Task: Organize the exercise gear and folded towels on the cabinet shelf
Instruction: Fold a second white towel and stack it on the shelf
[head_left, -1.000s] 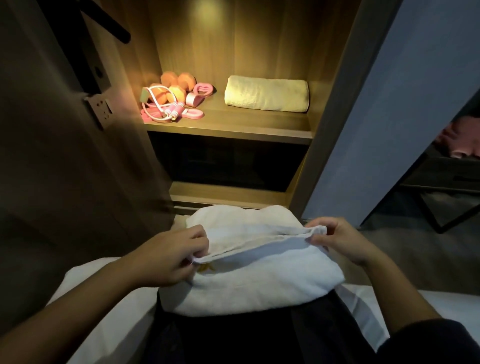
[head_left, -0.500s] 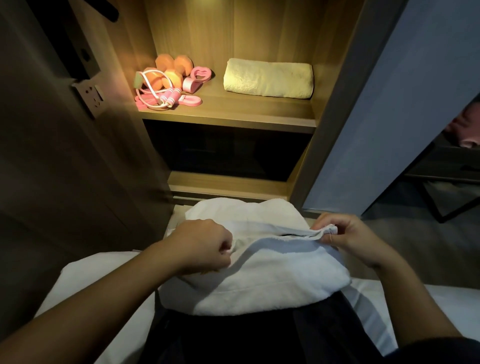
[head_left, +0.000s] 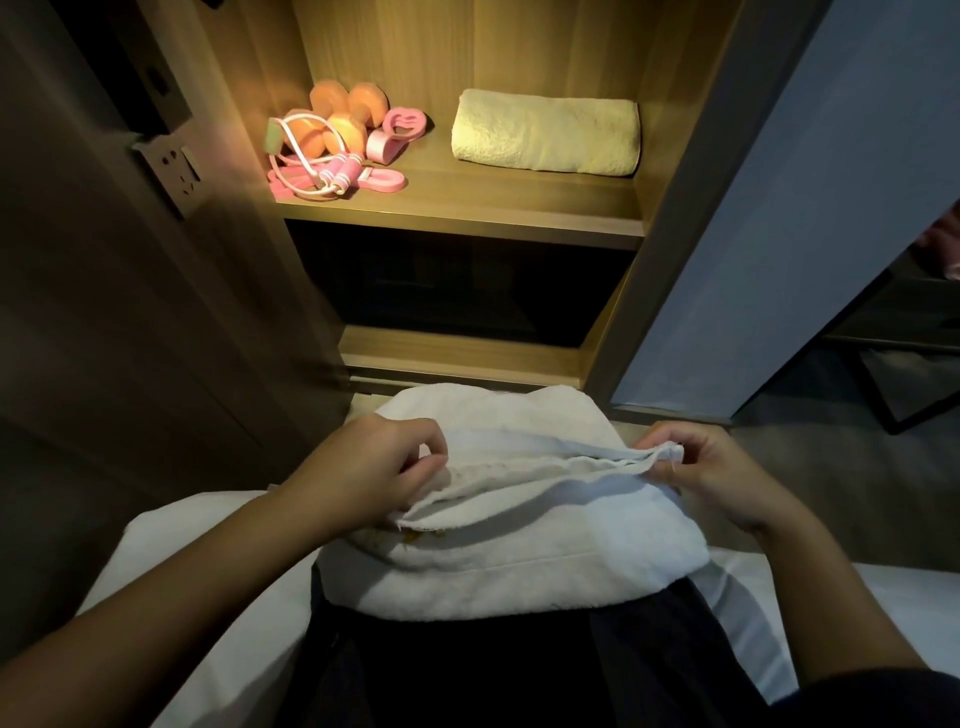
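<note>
A white towel (head_left: 519, 551) lies across my lap, partly folded. My left hand (head_left: 374, 467) pinches its folded edge on the left, and my right hand (head_left: 701, 467) pinches the right corner of the same edge. On the lit cabinet shelf (head_left: 467, 210) a folded pale yellow towel (head_left: 545, 132) lies at the right. At the shelf's left sit orange dumbbells (head_left: 343, 117), a pink hand grip (head_left: 395, 132) and a pink-handled jump rope (head_left: 337, 174) with a white cord.
An open cabinet door (head_left: 130, 260) stands at the left with a latch plate. A lower shelf (head_left: 457, 353) sits in shadow beneath. A grey panel (head_left: 805, 208) rises at the right, with a dark stand beyond. White bedding (head_left: 208, 597) lies under my legs.
My left hand has shifted right along the towel's edge and gathered it. The view has tilted down slightly, so the shelf sits higher in the frame.
</note>
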